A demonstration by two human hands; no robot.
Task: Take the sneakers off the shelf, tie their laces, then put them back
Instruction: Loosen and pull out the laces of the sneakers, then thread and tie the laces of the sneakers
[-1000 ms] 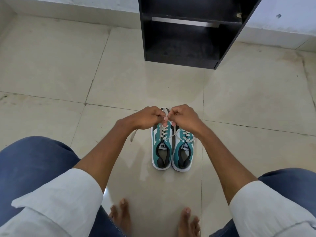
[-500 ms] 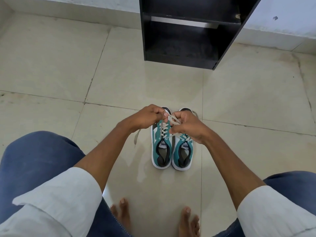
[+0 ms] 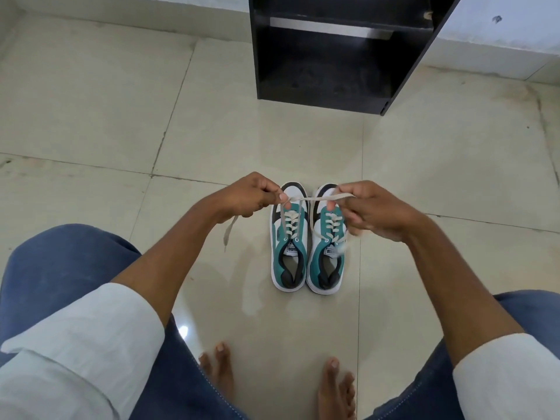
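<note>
Two teal, white and black sneakers stand side by side on the tiled floor, toes pointing away from me: the left sneaker (image 3: 289, 253) and the right sneaker (image 3: 327, 256). My left hand (image 3: 251, 198) pinches one end of the left sneaker's cream lace (image 3: 306, 200). My right hand (image 3: 372, 210) pinches the other end. The lace is stretched taut between them above the toes. A loose lace tail (image 3: 228, 231) hangs below my left hand. The right sneaker's lace is partly hidden behind my right hand.
A black open shelf unit (image 3: 339, 53) stands on the floor beyond the sneakers, against a white wall. My bare feet (image 3: 218, 368) and bent knees in blue trousers frame the near floor.
My hands were together over the left sneaker's toe; they have moved apart sideways, pulling the lace taut between them. The sneakers have stayed in place.
</note>
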